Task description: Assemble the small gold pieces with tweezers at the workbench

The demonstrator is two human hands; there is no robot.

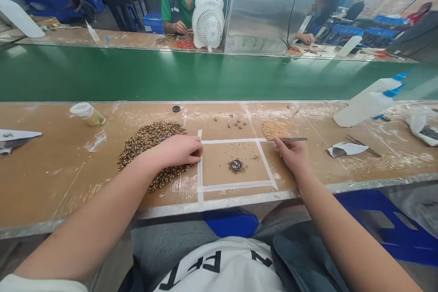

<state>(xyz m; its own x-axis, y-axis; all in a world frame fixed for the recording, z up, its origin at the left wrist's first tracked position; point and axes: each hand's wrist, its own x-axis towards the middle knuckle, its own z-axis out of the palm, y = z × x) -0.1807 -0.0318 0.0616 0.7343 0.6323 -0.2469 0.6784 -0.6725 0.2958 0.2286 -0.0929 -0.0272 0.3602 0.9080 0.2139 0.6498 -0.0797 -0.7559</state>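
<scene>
My left hand [183,149] rests at the right edge of a pile of small brass-coloured metal parts [150,139]. Its fingers are curled together beside the white tape, and anything inside them is hidden. My right hand [294,154] pinches a pair of slim metal tweezers [297,139], with the tip end over a small heap of pale yellow beads [273,129]. Between the hands, inside a taped square [219,155], lies a small round dark dish [236,164] with something shiny in it. Tiny bits lie scattered around this dish.
Several loose brass parts [236,124] and a black round cap [176,109] lie farther back. A tipped cup [88,114] is at left; white bottles with blue nozzles [367,102] lean at right. Beyond the green belt [137,73] stand a fan [208,23] and co-workers.
</scene>
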